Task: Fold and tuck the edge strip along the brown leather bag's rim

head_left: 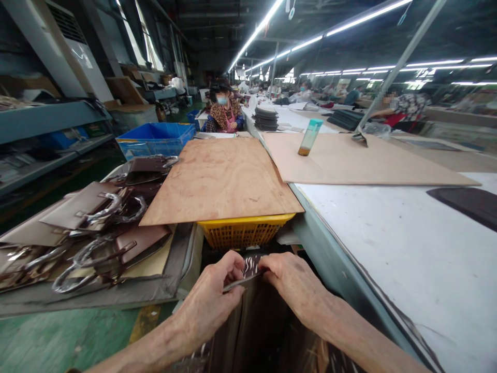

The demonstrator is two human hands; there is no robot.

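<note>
Between my two hands, low in the middle of the head view, is a thin dark brown piece with white streaks point(252, 265). My left hand point(223, 282) pinches its left end between thumb and fingers. At the right end, my right hand point(287, 272) grips it with bent fingers. A pale thin edge runs along the near side of the piece. Brown surfaces point(248, 326) hang in shadow below my hands, and I cannot make out whether they join it. Several brown handbags point(112, 223) with plastic-wrapped handles lie heaped on the left table.
A plywood board point(225, 176) rests over a yellow basket point(248, 230) just ahead. Behind it stands a blue crate point(155, 137). On the right, a white table point(388, 248) carries a beige board point(361, 160) with a bottle point(310, 137). A masked person point(223, 114) sits beyond.
</note>
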